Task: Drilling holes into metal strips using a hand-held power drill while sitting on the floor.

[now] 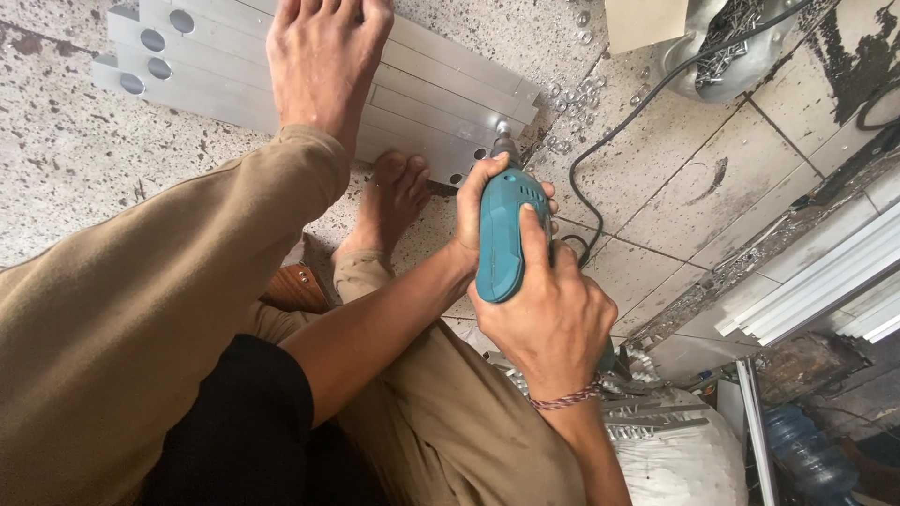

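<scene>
A teal electric drill points down at the near end of a stack of flat aluminium bars lying on the floor. My right hand grips the drill's body from behind, index finger along its top. My left hand wraps the drill's front from the left side. The chuck sits against the end of the bars, beside drilled round holes. My bare left foot presses on the stack and my other foot rests at its edge.
Metal shavings litter the floor by the bars. The drill's black cord loops right. A sack of screws sits top right, white profiles lie at right, a white sack with metal offcuts and a blue bottle lower right.
</scene>
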